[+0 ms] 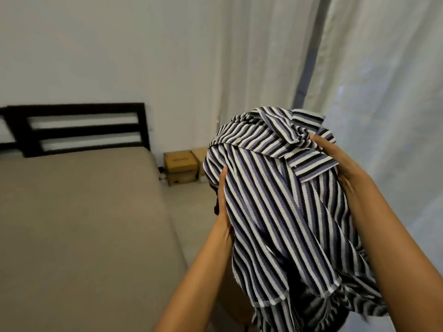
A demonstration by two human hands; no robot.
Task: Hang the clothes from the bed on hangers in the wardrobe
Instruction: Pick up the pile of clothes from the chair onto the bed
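While we stand beside the bed (79,216), our left hand (222,207) grips the striped shirt (275,200) at its side and our right hand (345,168) clutches its collar, holding it in mid-air.

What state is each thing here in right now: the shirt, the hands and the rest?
Striped shirt: bunched, held up in the air, collar on top.
Left hand: grips the shirt's left side.
Right hand: grips the collar.
Bed: covered with a tan sheet.
Cardboard boxes: closed, on the floor.
Curtain: drawn shut.
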